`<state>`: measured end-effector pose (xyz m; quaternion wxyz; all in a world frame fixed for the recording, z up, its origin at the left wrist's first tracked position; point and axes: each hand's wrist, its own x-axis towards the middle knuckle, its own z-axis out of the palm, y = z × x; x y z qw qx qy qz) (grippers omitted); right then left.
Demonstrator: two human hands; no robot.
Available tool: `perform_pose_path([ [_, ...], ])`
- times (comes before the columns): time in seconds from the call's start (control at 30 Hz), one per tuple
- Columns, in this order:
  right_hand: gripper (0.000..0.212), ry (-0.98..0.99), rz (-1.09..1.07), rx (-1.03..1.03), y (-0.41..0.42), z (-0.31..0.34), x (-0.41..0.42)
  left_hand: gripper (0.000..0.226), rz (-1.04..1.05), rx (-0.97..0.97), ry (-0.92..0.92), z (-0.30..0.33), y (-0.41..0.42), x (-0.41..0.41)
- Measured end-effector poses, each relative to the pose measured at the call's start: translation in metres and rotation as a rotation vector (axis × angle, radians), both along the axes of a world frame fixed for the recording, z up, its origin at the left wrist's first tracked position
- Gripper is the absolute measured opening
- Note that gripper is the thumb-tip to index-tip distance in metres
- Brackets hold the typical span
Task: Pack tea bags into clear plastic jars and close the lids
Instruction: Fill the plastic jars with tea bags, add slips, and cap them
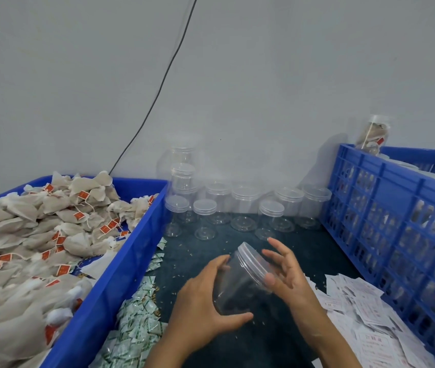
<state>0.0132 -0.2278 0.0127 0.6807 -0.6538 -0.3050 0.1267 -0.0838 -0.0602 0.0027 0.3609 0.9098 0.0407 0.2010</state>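
A clear plastic jar (pixel 237 282) lies tilted over the dark table, lid end pointing up and right. My left hand (pixel 205 301) grips its body from the left, thumb under the base. My right hand (pixel 285 272) holds the clear lid (pixel 252 264), thumb on the rim and fingers spread around it. The jar looks empty. Tea bags (pixel 52 229) with red tags fill the blue tub (pixel 121 266) on the left.
Several empty lidded jars (pixel 243 208) stand along the wall behind. A blue slatted crate (pixel 396 221) with filled jars stands at the right, one filled jar (pixel 374 134) on top. Green-white sachets (pixel 137 320) and white paper slips (pixel 365 314) lie on the table.
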Motion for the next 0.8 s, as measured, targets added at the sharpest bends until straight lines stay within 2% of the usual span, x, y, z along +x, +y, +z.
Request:
perform_pose_path([
  [0.03,0.087,0.003,-0.048,-0.025,0.004,-0.002,-0.001,0.094,0.033,0.105,-0.023,0.000,-0.001,0.001],
  [0.1,0.074,0.013,-0.106,-0.008,0.011,-0.004,-0.005,0.094,0.056,0.173,-0.050,-0.004,0.001,0.003],
  [0.13,0.068,0.020,-0.115,0.032,0.014,-0.003,-0.007,0.092,0.048,0.130,-0.058,-0.005,0.002,0.004],
  [0.2,0.066,0.083,-0.103,0.177,0.013,0.000,-0.007,0.086,-0.031,-0.131,-0.031,-0.006,0.004,0.004],
  [0.27,0.069,0.200,-0.098,0.343,0.007,0.003,-0.003,0.080,-0.104,-0.397,-0.016,-0.007,0.002,0.004],
  [0.33,0.060,0.352,-0.152,0.426,0.002,0.002,0.003,0.080,-0.075,-0.523,-0.078,-0.008,0.000,0.007],
  [0.4,0.056,0.540,-0.209,0.369,0.002,-0.006,0.011,0.085,-0.031,-0.621,-0.139,-0.012,-0.001,0.012],
  [0.5,0.051,0.815,-0.200,0.277,0.005,-0.015,0.014,0.094,-0.002,-0.706,-0.138,-0.022,0.002,0.017],
  [0.57,0.047,0.894,-0.227,0.291,0.007,-0.020,0.015,0.095,-0.005,-0.718,-0.113,-0.029,0.005,0.021],
  [0.63,0.041,0.853,-0.313,0.291,0.007,-0.024,0.017,0.095,-0.001,-0.710,-0.099,-0.035,0.007,0.023],
  [0.73,0.029,0.632,-0.496,0.174,0.009,-0.029,0.020,0.097,-0.014,-0.700,-0.080,-0.038,0.007,0.025],
  [0.8,0.029,0.471,-0.602,0.071,0.010,-0.031,0.020,0.100,-0.027,-0.676,-0.057,-0.036,0.005,0.024],
])
